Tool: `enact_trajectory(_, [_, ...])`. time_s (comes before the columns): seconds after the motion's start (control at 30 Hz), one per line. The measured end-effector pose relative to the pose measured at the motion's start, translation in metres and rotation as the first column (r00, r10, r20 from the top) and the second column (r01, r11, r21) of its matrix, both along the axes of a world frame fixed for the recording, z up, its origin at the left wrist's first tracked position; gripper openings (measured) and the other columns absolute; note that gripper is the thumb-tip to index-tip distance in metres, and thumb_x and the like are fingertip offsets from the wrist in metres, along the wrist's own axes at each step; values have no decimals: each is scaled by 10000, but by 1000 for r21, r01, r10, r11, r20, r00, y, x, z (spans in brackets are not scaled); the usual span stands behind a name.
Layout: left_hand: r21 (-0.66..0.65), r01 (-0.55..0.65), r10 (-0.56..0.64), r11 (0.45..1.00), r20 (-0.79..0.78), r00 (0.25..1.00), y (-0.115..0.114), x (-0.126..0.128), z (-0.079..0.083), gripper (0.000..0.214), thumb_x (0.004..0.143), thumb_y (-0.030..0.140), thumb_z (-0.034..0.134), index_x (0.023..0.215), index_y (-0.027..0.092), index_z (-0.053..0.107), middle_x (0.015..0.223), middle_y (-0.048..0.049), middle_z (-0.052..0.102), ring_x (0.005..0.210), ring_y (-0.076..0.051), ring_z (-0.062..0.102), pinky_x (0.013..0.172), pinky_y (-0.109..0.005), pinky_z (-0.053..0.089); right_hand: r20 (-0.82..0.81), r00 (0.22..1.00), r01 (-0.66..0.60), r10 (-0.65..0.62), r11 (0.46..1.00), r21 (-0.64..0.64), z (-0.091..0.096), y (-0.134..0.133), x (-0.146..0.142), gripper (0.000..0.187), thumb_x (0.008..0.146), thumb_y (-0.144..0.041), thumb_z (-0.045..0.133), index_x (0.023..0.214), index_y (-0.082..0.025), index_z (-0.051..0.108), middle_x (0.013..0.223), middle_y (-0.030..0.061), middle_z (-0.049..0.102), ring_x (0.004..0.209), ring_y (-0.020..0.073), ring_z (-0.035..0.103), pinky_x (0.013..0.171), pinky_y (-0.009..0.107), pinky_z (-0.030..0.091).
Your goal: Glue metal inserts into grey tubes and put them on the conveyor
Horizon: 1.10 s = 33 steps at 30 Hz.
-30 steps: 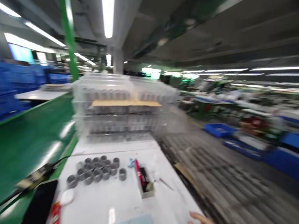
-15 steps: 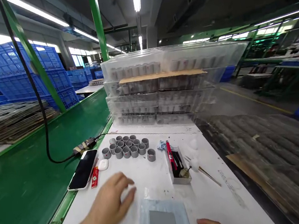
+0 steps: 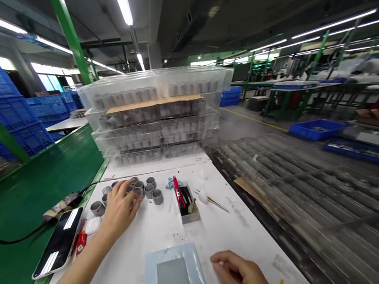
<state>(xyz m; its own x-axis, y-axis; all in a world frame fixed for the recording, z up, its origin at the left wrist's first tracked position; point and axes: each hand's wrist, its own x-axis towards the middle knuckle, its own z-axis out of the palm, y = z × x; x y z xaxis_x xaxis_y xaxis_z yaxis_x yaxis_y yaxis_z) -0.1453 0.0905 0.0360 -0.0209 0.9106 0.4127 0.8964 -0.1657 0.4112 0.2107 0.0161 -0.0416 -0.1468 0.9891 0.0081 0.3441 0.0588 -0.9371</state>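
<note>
My left hand (image 3: pixel 122 205) reaches over a cluster of short grey rings (image 3: pixel 139 186) on the white table. Its fingers are stretched out and apart above them. It hides part of the cluster, so contact with a ring is unclear. A single grey ring (image 3: pixel 157 196) stands at the cluster's near right edge. Close to the front edge, my right hand (image 3: pixel 243 275) hovers or rests with loosely curled fingers, thumb and forefinger slightly apart, nothing visible in them. Just left of it lies a light blue pad (image 3: pixel 197 277) bearing a grey rectangular sheet (image 3: pixel 173 280).
A small box (image 3: pixel 190 217) holds a red-handled tool (image 3: pixel 178 193). Tweezers (image 3: pixel 218 203) lie beside it. On the left are a phone (image 3: pixel 60 242), a white case (image 3: pixel 92 226) and a red packet (image 3: pixel 81 243). Stacked clear trays (image 3: pixel 156 132) of rings stand behind.
My left hand has moved forward from the near table onto the rings. My right hand has come further into view, fingers more curled. The view has turned to the right.
</note>
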Motion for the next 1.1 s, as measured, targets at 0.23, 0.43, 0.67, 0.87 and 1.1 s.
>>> enact_trajectory(0.23, [-283,69,101,957,546,831,-129,61,-38,393,1015,634,585,1018,244,635,875,-22,745,679,-199,689,662,-315,565,142,984,87,-111,982,166,39,80,7,469,966,-522,601,1261,-170,696,1168,134,745,1069,282,714,939,406,580])
enact_trajectory(0.43, [-375,179,259,910,849,461,-165,74,-60,478,906,559,796,1258,253,692,909,-35,797,873,-239,745,847,-334,579,242,960,81,-143,965,248,40,163,-19,400,778,-379,785,1107,-154,752,1327,198,705,1332,383,594,1176,508,436])
enact_trajectory(0.67, [-335,278,277,900,933,230,-162,65,-55,475,835,413,905,1196,271,631,1092,-16,771,856,-194,756,842,-322,609,108,974,160,-197,946,282,58,84,3,511,945,-581,672,1279,-206,763,1308,110,762,1139,306,729,1048,462,562])
enact_trajectory(0.87, [-412,304,268,859,868,419,-169,65,-47,496,807,595,864,1109,221,743,999,-68,777,932,-265,715,749,-309,570,-258,900,359,-351,933,-17,29,-43,-12,513,969,-515,740,1424,-282,696,1324,76,777,1124,241,776,923,328,669])
enact_trajectory(1.1, [-387,170,283,906,854,437,-177,59,-54,470,843,536,875,1242,311,773,1167,-48,803,952,-239,750,852,-304,579,-255,827,511,-502,859,-31,19,-72,-26,418,858,-483,866,1208,-260,812,981,66,851,898,250,810,830,343,694])
